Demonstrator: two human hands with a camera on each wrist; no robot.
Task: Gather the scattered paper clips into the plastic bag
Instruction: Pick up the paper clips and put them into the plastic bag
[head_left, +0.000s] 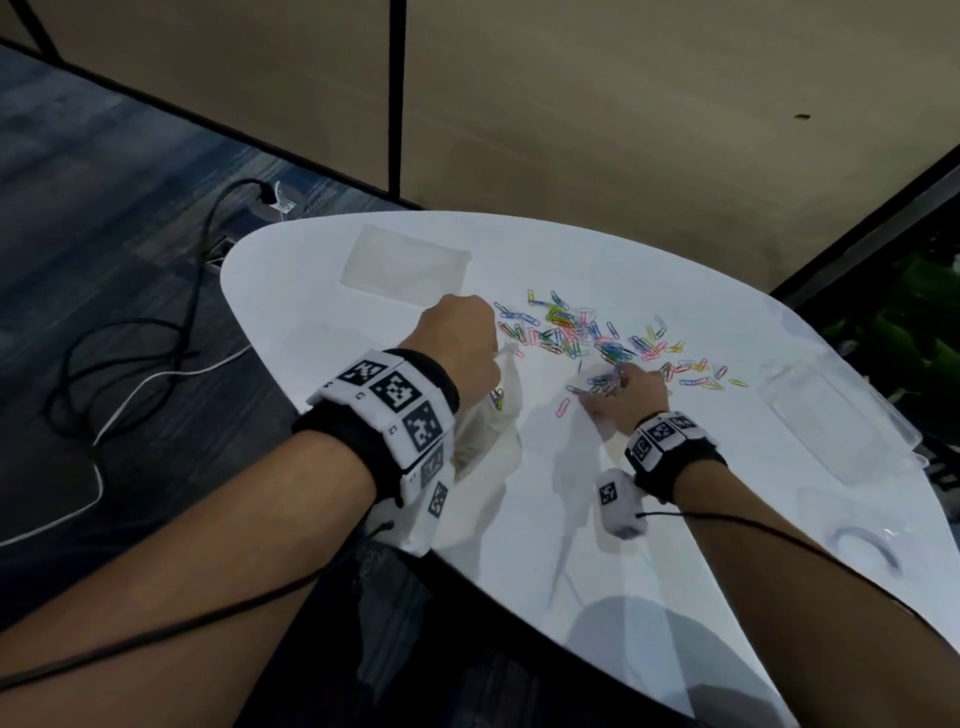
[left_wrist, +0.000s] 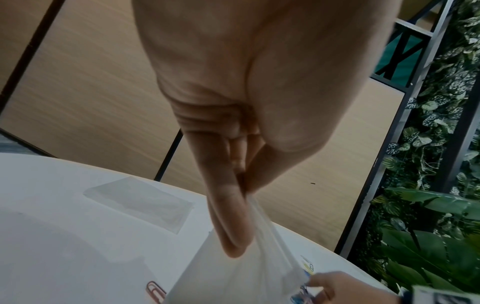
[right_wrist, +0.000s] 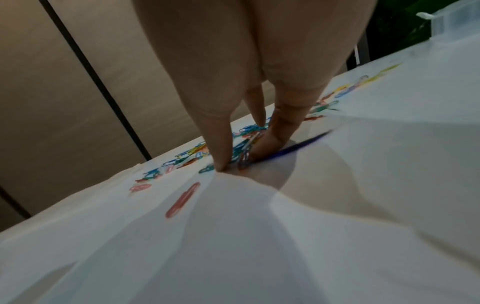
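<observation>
Colourful paper clips (head_left: 582, 330) lie scattered across the far middle of the white table (head_left: 675, 545). My left hand (head_left: 457, 343) pinches the rim of a clear plastic bag (head_left: 485, 426) that hangs down to the table; the thumb and fingers (left_wrist: 231, 222) clamp the bag's edge (left_wrist: 259, 257). A few clips (head_left: 497, 399) show inside the bag. My right hand (head_left: 631, 392) is down on the table at the near edge of the pile, its fingers (right_wrist: 221, 144) closed around a small bunch of clips (right_wrist: 245, 153). A lone pink clip (head_left: 562, 407) lies just left of it.
A second flat clear bag (head_left: 408, 265) lies at the table's far left. A clear plastic box (head_left: 831, 415) sits at the right edge, a clear lid or tray (head_left: 865, 545) nearer me. Cables (head_left: 156, 332) trail on the dark floor left of the table.
</observation>
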